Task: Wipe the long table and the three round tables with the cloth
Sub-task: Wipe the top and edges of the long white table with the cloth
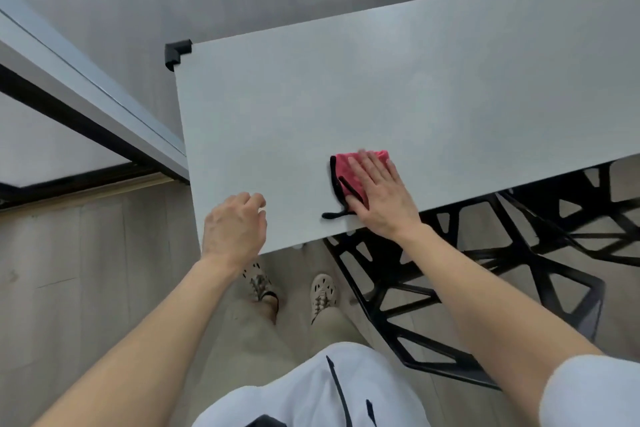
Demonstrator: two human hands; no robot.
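The long white table (398,87) fills the upper right, its left end near me. A folded pink cloth (346,172) with black trim and a black loop lies near the table's front edge. My right hand (379,194) presses flat on the cloth with straight fingers. My left hand (233,227) hovers over the table's front left edge, fingers loosely curled and holding nothing. No round table is in view.
A black corner guard (177,53) caps the table's far left corner. Black lattice chairs (485,288) stand tucked under the table at my right. A grey framed partition (86,104) runs diagonally at the left. Wood floor and my feet lie below.
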